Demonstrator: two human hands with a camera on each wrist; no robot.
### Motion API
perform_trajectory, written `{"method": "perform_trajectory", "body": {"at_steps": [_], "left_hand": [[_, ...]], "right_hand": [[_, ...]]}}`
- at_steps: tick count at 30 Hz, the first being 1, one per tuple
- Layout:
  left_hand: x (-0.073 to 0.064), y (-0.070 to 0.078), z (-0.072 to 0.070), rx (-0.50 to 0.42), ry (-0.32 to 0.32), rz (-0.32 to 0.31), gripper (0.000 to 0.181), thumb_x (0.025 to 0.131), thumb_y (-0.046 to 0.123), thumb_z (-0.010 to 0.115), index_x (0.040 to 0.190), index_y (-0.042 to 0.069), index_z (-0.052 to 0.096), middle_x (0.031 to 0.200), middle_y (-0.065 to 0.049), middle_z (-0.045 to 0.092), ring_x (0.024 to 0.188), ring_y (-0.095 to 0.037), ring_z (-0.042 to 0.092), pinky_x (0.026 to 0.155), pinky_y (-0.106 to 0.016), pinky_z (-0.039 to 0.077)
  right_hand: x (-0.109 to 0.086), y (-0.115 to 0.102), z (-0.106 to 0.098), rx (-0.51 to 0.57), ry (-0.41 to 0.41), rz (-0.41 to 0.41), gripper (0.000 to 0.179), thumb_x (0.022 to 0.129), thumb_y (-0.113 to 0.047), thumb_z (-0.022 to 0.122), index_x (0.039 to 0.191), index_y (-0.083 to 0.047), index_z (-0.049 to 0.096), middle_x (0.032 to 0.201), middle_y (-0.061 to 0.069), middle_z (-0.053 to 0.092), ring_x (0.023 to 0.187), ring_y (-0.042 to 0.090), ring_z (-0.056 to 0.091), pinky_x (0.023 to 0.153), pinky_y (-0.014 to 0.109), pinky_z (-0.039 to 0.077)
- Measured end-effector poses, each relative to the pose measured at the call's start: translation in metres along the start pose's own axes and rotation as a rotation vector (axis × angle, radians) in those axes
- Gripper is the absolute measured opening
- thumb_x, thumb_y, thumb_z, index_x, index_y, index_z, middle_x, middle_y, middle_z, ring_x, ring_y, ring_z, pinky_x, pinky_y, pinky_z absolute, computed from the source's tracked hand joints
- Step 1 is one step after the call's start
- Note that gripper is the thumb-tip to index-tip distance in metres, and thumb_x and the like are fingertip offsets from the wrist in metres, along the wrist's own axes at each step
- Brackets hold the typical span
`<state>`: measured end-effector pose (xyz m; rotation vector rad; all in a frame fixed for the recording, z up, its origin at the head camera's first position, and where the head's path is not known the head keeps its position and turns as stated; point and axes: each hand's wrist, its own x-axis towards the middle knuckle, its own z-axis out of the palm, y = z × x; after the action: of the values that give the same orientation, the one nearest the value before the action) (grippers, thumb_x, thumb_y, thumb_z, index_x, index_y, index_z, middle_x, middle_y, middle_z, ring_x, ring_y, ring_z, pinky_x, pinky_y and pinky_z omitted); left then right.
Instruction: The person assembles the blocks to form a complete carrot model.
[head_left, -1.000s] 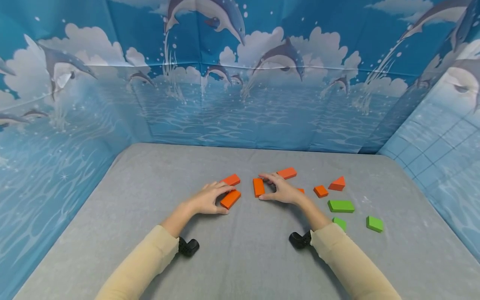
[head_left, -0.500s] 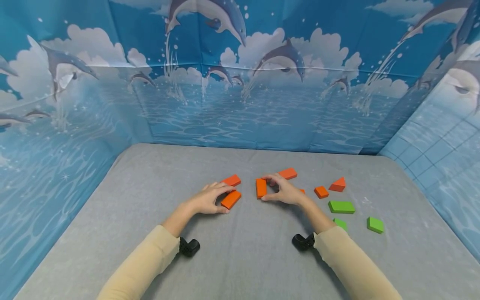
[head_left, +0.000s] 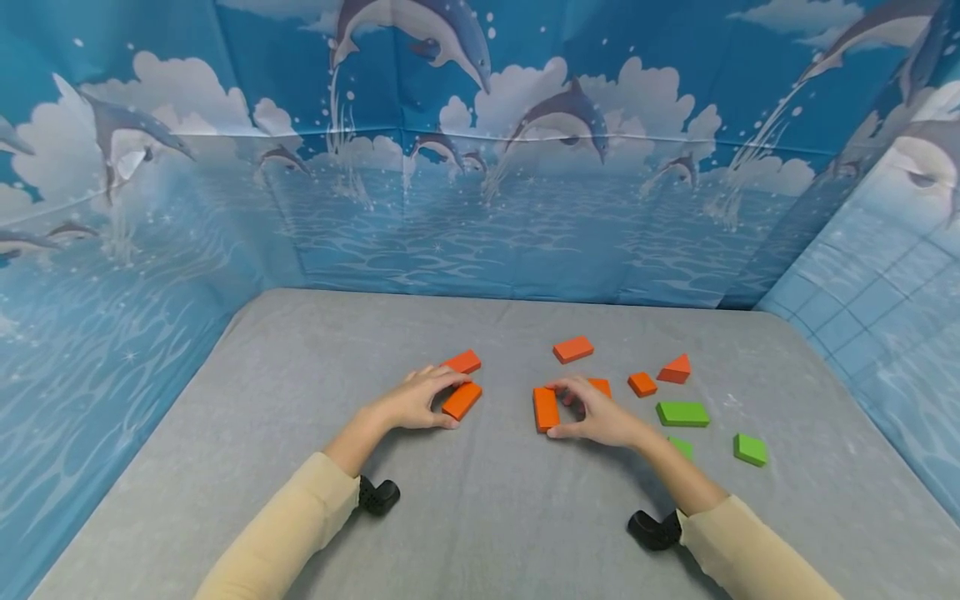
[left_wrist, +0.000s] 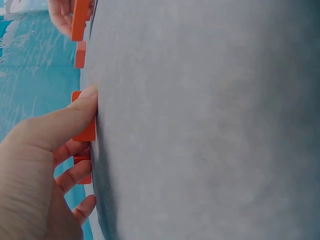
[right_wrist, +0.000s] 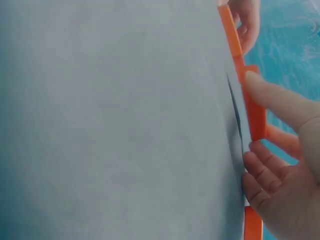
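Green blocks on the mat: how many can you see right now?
3. A long green block lies right of the right hand; a small one sits further right, nearer the camera; a third peeks out beside the right forearm, partly hidden. More could be covered.

bright, even light, soft faint shadows, wide-angle bending at edges, blurry close-up wrist views

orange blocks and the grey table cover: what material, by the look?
Orange blocks, e.g. the one the right hand holds: probably painted wood or dense foam; matte, flat colour, crisp edges, no grain visible. Grey cover: looks like felt or cloth; dull, faintly mottled, soft creases.
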<state>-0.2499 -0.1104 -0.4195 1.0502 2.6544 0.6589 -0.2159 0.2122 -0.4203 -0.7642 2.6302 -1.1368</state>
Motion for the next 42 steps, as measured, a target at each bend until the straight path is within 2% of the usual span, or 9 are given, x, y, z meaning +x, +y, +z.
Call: {"method": "perform_trajectory", "body": {"at_steps": [7,14,17,22,26,30,37,42], "left_hand": [[0.001,-0.001,0.0,0.006,0.0,-0.005,0.069,0.079,0.036,0.07,0.138,0.017,0.04,0.138,-0.002,0.041,0.132,-0.029,0.027,0.104,-0.053,0.016],[0.003,0.001,-0.001,-0.015,0.002,-0.019,0.069,0.077,0.036,0.072,0.136,0.016,0.042,0.135,-0.002,0.044,0.129,-0.027,0.032,0.103,-0.051,0.02],[0.004,0.003,0.0,-0.021,0.016,-0.036,0.069,0.074,0.038,0.074,0.133,0.016,0.044,0.127,-0.001,0.049,0.121,-0.023,0.039,0.1,-0.048,0.024],[0.009,0.008,0.003,-0.017,0.092,-0.073,0.066,0.067,0.039,0.08,0.121,0.014,0.052,0.108,0.001,0.052,0.1,-0.017,0.044,0.089,-0.039,0.033],[0.015,0.019,0.009,-0.046,0.163,-0.088,0.063,0.063,0.039,0.082,0.113,0.013,0.054,0.098,0.002,0.053,0.092,-0.016,0.045,0.082,-0.035,0.036],[0.023,0.036,0.017,-0.042,0.208,-0.094,0.067,0.062,0.04,0.083,0.115,0.011,0.054,0.097,0.001,0.053,0.09,-0.015,0.047,0.08,-0.036,0.036],[0.038,0.063,0.032,0.012,0.215,-0.115,0.066,0.063,0.046,0.081,0.114,0.013,0.054,0.094,0.003,0.054,0.086,-0.012,0.048,0.077,-0.032,0.037],[0.046,0.07,0.043,0.05,0.226,-0.119,0.065,0.063,0.048,0.079,0.112,0.013,0.055,0.094,0.004,0.055,0.087,-0.011,0.047,0.079,-0.031,0.038]], "right_hand": [[-0.006,0.005,0.01,-0.01,0.041,-0.047,0.063,0.076,-0.028,0.074,0.127,-0.004,0.047,0.116,0.009,0.048,0.101,0.023,0.044,0.081,0.035,0.038],[-0.006,0.006,0.013,-0.044,0.064,-0.049,0.063,0.076,-0.029,0.074,0.127,-0.004,0.048,0.116,0.008,0.049,0.101,0.023,0.046,0.084,0.038,0.039],[-0.007,0.006,0.013,-0.042,0.067,-0.048,0.063,0.076,-0.029,0.074,0.127,-0.004,0.047,0.116,0.008,0.048,0.102,0.023,0.046,0.086,0.04,0.039],[-0.008,0.007,0.013,-0.046,0.067,-0.054,0.063,0.076,-0.029,0.074,0.128,-0.005,0.047,0.118,0.009,0.048,0.103,0.023,0.046,0.086,0.041,0.039],[-0.008,0.008,0.013,-0.05,0.064,-0.061,0.062,0.077,-0.029,0.074,0.128,-0.005,0.047,0.117,0.009,0.048,0.103,0.023,0.046,0.085,0.039,0.039],[-0.008,0.01,0.013,-0.051,0.063,-0.061,0.061,0.077,-0.029,0.074,0.128,-0.006,0.047,0.117,0.009,0.048,0.103,0.023,0.045,0.084,0.038,0.039],[-0.008,0.008,0.013,-0.051,0.059,-0.036,0.062,0.077,-0.031,0.073,0.128,-0.007,0.047,0.118,0.008,0.047,0.104,0.023,0.045,0.086,0.04,0.038],[-0.007,0.008,0.013,-0.042,0.056,-0.047,0.062,0.077,-0.029,0.073,0.128,-0.006,0.047,0.119,0.009,0.047,0.104,0.023,0.046,0.086,0.041,0.039]]}}
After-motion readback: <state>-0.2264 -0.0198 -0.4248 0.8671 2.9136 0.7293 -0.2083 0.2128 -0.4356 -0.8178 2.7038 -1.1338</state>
